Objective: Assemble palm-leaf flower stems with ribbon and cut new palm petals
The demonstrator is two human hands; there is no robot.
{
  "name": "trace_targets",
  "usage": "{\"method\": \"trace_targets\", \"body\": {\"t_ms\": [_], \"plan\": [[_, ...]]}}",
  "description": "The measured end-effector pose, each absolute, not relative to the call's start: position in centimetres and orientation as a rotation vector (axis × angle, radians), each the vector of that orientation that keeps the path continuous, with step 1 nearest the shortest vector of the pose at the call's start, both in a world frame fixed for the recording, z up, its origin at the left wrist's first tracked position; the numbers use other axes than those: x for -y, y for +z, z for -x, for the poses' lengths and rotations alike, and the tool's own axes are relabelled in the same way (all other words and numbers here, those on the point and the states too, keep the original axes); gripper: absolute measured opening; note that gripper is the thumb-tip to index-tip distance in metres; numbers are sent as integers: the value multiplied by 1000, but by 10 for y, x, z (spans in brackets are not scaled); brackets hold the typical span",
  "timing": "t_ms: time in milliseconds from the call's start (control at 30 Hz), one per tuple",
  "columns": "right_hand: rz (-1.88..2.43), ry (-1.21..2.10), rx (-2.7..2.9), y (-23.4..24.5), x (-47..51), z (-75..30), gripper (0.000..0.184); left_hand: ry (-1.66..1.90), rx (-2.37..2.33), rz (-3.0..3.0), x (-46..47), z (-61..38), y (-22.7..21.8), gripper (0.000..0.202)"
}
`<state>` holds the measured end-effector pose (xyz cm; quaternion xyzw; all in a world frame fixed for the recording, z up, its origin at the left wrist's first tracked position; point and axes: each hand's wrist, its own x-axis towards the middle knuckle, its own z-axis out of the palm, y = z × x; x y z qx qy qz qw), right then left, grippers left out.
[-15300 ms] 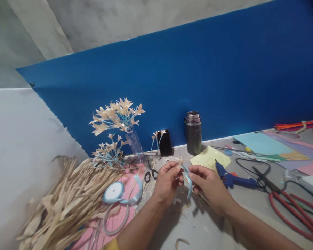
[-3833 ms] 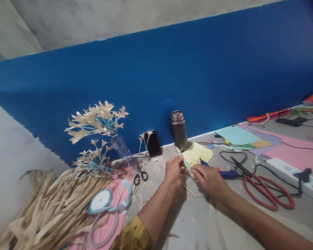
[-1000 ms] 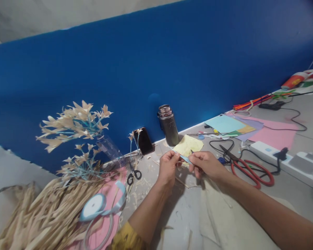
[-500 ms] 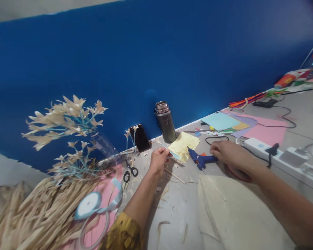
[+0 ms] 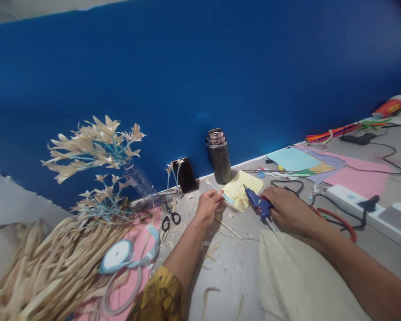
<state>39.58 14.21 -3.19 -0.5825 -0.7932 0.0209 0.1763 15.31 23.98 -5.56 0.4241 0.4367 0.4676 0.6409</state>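
Observation:
Between the fingertips of my left hand [image 5: 210,206] is a short strip of light blue ribbon [image 5: 228,199], its loose end pointing right. My right hand [image 5: 282,209] is wrapped round the handle of a blue hot glue gun [image 5: 258,204], whose nozzle points up and left over a crumpled yellow paper [image 5: 242,185]. A glue stick trails from the back of the gun. Left of my left hand, black-handled scissors [image 5: 170,220] lie on the floor, and two small pale flowers on blue stems [image 5: 169,180] stand before a phone [image 5: 186,174].
A steel flask [image 5: 219,158] stands uncapped against the blue wall. At left are pale flowers [image 5: 93,147] in a clear bottle, dried husks [image 5: 26,272] and a ribbon roll [image 5: 116,255]. Coloured paper [image 5: 357,180], cables and a white power strip [image 5: 381,216] lie at right.
My right hand has closed round the glue gun's handle and tilted its nozzle upward. My left hand still pinches the ribbon. The whole view has shifted slightly.

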Motion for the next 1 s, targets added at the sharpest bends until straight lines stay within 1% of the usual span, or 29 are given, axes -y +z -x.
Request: {"method": "trace_targets", "body": {"t_ms": [100,200,333,500,833,1000], "plan": [[1403,154,2168,-29,-140,-392,39,1070,-1009,-991,-239,-154,-55,28],[1260,244,2159,-31,-138,-385,44,1072,-1019,-1027,-238,-155,-53,27],[1163,360,2223,-38,-135,-378,39,1086,-1011,-1086,-236,-155,-48,28],[1169,409,2215,-41,-132,-376,40,1120,-992,-1164,-231,-155,-42,28],[1275,531,2261,-21,-124,-370,30,1138,-962,-1216,-234,-157,-43,26],[1293,515,2266,-17,-122,-369,32,1136,-946,-1227,-233,-157,-44,25]]}}
